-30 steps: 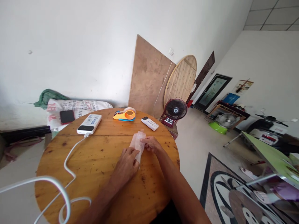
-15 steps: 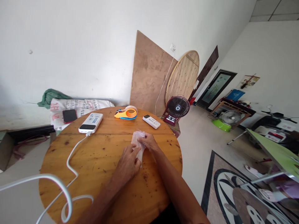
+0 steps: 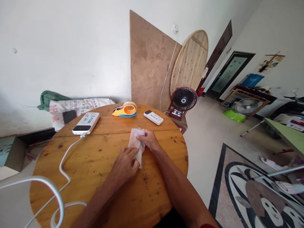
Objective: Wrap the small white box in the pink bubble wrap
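Observation:
A whitish, see-through piece of bubble wrap point(image 3: 136, 134) lies on the round wooden table point(image 3: 95, 164), folded into a narrow packet. My right hand point(image 3: 151, 140) pinches its upper right edge between thumb and fingers. From the lower left, my left hand point(image 3: 125, 163) holds the packet's lower part, its fingers bent over the wrap. Whatever may be inside the wrap cannot be made out. Beyond the hands stand an orange and blue tape dispenser point(image 3: 123, 110) and a small white power bank point(image 3: 153, 117).
A larger white power bank point(image 3: 86, 123) sits at the left, with a white cable point(image 3: 62, 164) looping toward the front. Behind the table lies a printed sack point(image 3: 83, 106) with a dark phone point(image 3: 69, 117) on it. A fan point(image 3: 183, 99) stands past the right rim.
The camera view has shifted, so the table's things appear slightly further left. Both hands stay on the bubble wrap, and its top now looks wider and flatter.

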`<state>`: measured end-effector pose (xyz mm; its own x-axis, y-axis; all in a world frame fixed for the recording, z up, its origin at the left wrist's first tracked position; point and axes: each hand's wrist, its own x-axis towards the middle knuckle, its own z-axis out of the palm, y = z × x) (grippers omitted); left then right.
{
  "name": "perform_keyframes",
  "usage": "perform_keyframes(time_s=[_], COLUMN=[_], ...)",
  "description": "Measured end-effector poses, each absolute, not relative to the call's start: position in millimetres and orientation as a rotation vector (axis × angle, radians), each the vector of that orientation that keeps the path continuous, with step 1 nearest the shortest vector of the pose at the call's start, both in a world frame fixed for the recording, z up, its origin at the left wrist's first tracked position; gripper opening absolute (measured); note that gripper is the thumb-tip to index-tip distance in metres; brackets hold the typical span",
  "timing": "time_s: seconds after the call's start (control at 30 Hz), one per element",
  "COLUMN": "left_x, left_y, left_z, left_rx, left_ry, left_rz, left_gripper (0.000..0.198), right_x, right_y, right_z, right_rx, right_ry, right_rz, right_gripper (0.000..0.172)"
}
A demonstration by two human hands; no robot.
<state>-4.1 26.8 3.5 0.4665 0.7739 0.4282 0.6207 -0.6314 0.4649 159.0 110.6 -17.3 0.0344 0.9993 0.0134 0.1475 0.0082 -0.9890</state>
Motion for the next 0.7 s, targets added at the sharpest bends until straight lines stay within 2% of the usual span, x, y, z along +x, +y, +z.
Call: perform_keyframes(time_s=[0.17,0.53,0.7], left_x=[-5,-6,-6], left_y=[26,25,19], left_z=[7,7,15], left_rx=[2.473,2.545,2.401], left_ry=[1.206,1.352,1.61], left_rz=[0.86,0.862,0.743], left_gripper=[0.037,0.037,0.039], right_x=[155,152,150], right_y=[99,85,79], right_z=[1,15,27], right_rx=[-1.105,-1.036,-1.026], right_ry=[-1.19,-1.283,-1.366], right_rz=[1.246,1.324,1.375], right_gripper=[0.033,0.032,0.031])
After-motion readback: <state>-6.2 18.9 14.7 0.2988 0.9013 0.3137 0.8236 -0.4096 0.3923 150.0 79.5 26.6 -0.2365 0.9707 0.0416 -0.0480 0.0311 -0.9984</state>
